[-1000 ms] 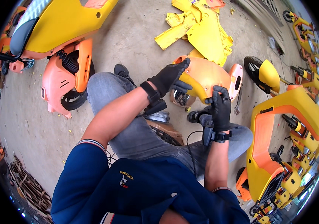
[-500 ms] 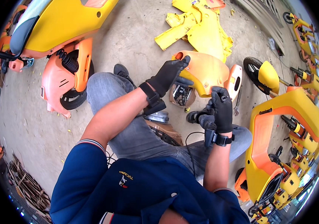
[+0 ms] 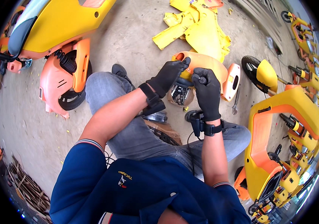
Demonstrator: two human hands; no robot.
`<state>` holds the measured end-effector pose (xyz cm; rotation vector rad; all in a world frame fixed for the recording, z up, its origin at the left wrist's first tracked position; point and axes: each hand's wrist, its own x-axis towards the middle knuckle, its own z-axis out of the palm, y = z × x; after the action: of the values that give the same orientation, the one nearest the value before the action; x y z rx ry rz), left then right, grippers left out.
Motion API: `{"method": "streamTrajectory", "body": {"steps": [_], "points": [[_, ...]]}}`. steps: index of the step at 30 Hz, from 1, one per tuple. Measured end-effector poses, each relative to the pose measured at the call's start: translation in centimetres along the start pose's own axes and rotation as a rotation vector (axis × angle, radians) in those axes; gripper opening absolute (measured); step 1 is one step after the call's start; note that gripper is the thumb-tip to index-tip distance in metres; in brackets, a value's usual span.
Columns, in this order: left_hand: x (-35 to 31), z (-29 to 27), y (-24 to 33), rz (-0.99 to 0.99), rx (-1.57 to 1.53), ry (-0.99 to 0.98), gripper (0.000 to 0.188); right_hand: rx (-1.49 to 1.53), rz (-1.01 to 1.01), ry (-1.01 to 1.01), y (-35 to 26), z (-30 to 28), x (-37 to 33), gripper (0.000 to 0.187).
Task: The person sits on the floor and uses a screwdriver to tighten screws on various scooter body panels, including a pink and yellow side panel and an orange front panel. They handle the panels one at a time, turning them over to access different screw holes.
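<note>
Both gloved: our left hand [image 3: 169,76] lies spread on the orange shell [image 3: 204,63], apparently to steady it; our right hand [image 3: 207,91] is fisted round a tool handle [image 3: 202,79] at its underside. Shell sits on the floor [image 3: 129,41] before our knees. Nearby: yellow panels [image 3: 200,28], wrench [image 3: 235,106], orange scooter [image 3: 66,74] left, yellow frame [image 3: 279,123] crowding right.

Stood on the concrete floor [image 3: 137,33]: an orange and yellow scooter [image 3: 60,44] at the far left edge, loose yellow panels [image 3: 200,28] at the far edge, a yellow scooter frame [image 3: 279,127] at the right. Lay nearby: a wrench [image 3: 235,104].
</note>
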<state>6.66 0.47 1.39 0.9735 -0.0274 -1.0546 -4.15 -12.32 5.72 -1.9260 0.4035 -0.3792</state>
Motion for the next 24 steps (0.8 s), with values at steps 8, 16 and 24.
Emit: {"method": "streamTrajectory", "body": {"steps": [8, 16, 24], "points": [[0.6, -0.7, -0.7, 0.072, 0.024, -0.015, 0.053, -0.073, -0.072, -0.003, 0.8, 0.9, 0.4, 0.011], [0.1, -0.1, -0.4, 0.097, 0.034, -0.021, 0.051, -0.216, -0.142, 0.046, 1.3, 1.1, 0.5, 0.009], [-0.3, 0.9, -0.2, 0.107, 0.003, 0.034, 0.037, -0.094, 0.031, 0.083, 1.5, 1.4, 0.4, 0.008]]}}
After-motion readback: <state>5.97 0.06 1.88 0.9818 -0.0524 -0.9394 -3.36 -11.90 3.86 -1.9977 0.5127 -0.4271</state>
